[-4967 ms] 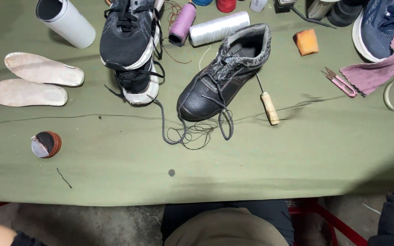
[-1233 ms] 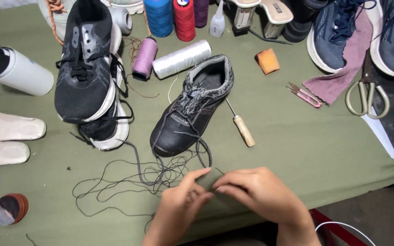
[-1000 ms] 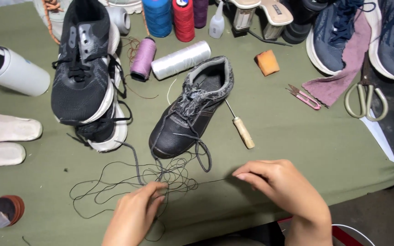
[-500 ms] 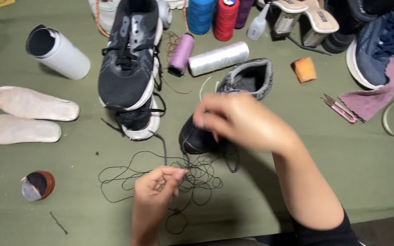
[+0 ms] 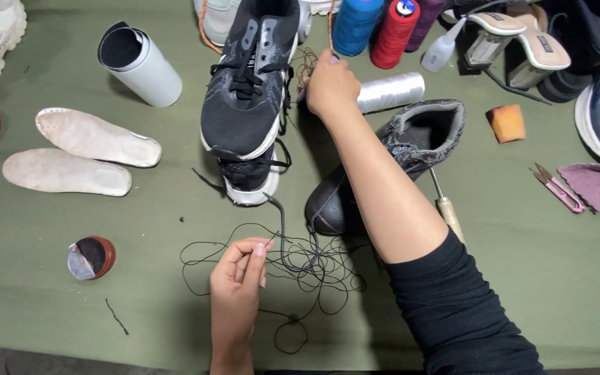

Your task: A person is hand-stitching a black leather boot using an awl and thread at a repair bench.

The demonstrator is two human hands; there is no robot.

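My left hand (image 5: 237, 278) rests on the green table near the front edge and pinches a strand of the tangled black thread (image 5: 328, 278). A black shoelace runs from that tangle up to the stacked black sneakers (image 5: 248, 97). My right arm reaches across the black leather boot (image 5: 411, 139). My right hand (image 5: 331, 87) is closed over a purple thread spool between the sneakers and the silver-white spool (image 5: 392, 90). Only a sliver of purple shows at the fingers. Some brown thread lies beside that hand.
Blue (image 5: 355, 24) and red (image 5: 396, 31) thread cones stand at the back. A wooden-handled awl (image 5: 447, 214) lies by the boot. Two insoles (image 5: 98, 137), a rolled white sheet (image 5: 140, 66), a round tin (image 5: 92, 257), an orange block (image 5: 507, 123), thread snips (image 5: 557, 187) and more shoes surround the work area.
My right hand left the thread near the front edge and travelled up over the boot to the purple spool at the back. My left hand stays on the black thread.
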